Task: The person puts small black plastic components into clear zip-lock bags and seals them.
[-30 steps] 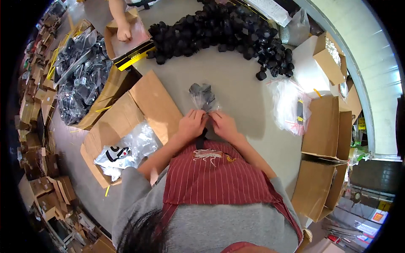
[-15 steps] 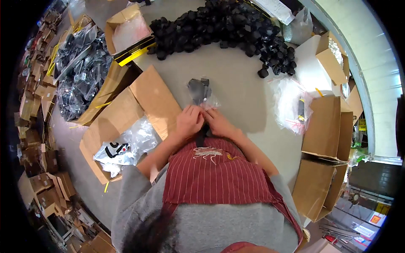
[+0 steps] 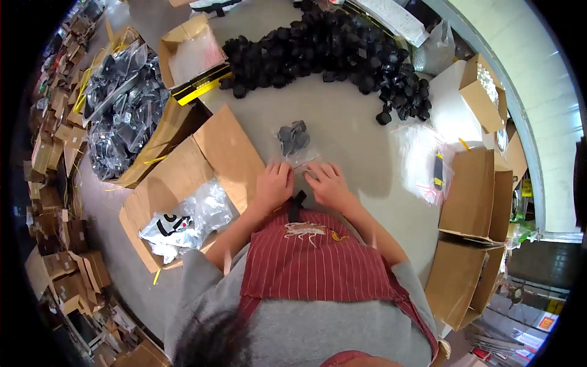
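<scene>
A small clear plastic bag (image 3: 293, 142) with a few black plastic parts inside lies on the grey table (image 3: 354, 128) in front of me. My left hand (image 3: 273, 185) and my right hand (image 3: 329, 182) rest side by side at the bag's near edge. The fingertips of both press on that edge. I wear a red striped apron (image 3: 318, 269) over a grey shirt.
A big heap of black parts (image 3: 324, 46) lies at the far side. On the left are an open cardboard box (image 3: 177, 177) with clear bags, a box of bagged black parts (image 3: 116, 116) and a small box (image 3: 189, 49). Cardboard boxes (image 3: 474, 196) and a clear bag (image 3: 428, 162) are on the right.
Another person's hand at the small box at top left has gone from view. My two hands have slid apart along the bag's near edge.
</scene>
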`<state>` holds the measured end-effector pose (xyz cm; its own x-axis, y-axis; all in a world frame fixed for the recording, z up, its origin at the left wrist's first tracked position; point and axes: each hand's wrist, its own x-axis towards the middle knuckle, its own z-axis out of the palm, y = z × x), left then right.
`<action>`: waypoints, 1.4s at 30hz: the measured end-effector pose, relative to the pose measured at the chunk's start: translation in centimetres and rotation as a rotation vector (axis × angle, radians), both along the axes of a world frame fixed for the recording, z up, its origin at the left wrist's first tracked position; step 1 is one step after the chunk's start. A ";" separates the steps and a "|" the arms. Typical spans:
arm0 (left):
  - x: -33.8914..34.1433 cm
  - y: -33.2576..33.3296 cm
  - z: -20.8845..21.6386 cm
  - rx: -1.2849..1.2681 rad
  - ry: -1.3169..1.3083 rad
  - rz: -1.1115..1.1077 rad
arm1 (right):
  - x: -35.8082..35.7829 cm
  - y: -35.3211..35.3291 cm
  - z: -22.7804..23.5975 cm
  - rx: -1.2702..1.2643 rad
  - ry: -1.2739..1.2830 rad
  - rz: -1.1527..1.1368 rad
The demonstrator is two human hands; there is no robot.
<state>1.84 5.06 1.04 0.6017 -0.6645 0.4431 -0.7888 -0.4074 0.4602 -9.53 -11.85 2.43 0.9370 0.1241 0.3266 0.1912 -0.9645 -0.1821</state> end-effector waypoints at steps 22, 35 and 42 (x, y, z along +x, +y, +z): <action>2.8 -0.8 12.0 0.091 0.286 -0.132 | 0.0 -4.9 7.6 -0.015 -0.057 0.230; 0.6 -2.6 7.9 -0.147 0.293 -0.380 | -0.8 -2.7 8.9 0.224 -0.180 0.042; 0.3 -3.2 6.4 -0.323 0.788 -0.322 | -2.6 -2.2 8.6 0.598 -0.248 -0.198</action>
<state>2.19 1.85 7.42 0.6161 -0.7679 0.1754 -0.2505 0.0200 0.9679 -12.15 -14.05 11.05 0.8120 -0.3114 0.4937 0.1259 -0.7325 -0.6690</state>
